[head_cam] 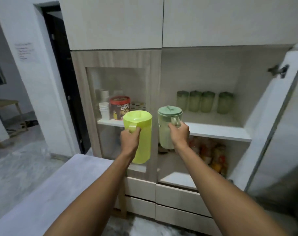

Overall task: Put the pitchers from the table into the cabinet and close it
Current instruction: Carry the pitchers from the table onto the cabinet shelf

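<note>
My left hand point(129, 139) grips the handle of a lime-yellow pitcher point(143, 142), held upright in the air in front of the shut glass door point(117, 82). My right hand point(178, 133) grips the handle of a pale green pitcher point(165, 130) with a darker green lid, upright, just in front of the white shelf point(221, 132) of the open cabinet compartment. That compartment's door point(281, 133) stands swung out at the right.
Several green lidded tumblers point(206, 103) stand at the back of the open shelf. Food packets point(211, 155) fill the shelf below. Behind the glass are white cups point(104, 110) and a red cereal tub point(119, 108). A grey table point(51, 193) lies at the lower left, drawers point(175, 196) underneath the cabinet.
</note>
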